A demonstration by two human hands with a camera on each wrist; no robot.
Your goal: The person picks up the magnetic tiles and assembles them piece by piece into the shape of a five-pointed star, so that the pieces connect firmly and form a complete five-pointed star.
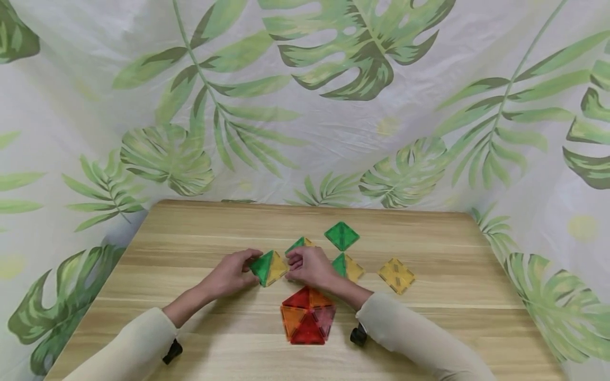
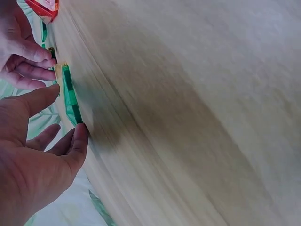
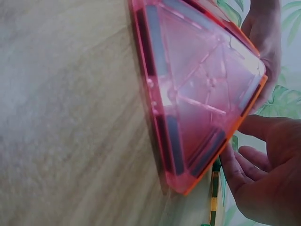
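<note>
As I watched from the head camera, the left hand (image 1: 233, 273) and the right hand (image 1: 308, 267) each pinched a side of the green-and-yellow tile pair (image 1: 269, 268) on the worktop (image 1: 200, 323), just behind the red pyramid (image 1: 307, 316). At the left wrist, I saw thumb and fingers nipping the green tile (image 2: 70, 101) edge. At the right wrist, the pink pyramid face (image 3: 197, 94) filled my view, the right hand's fingers lying relaxed beside it.
</note>
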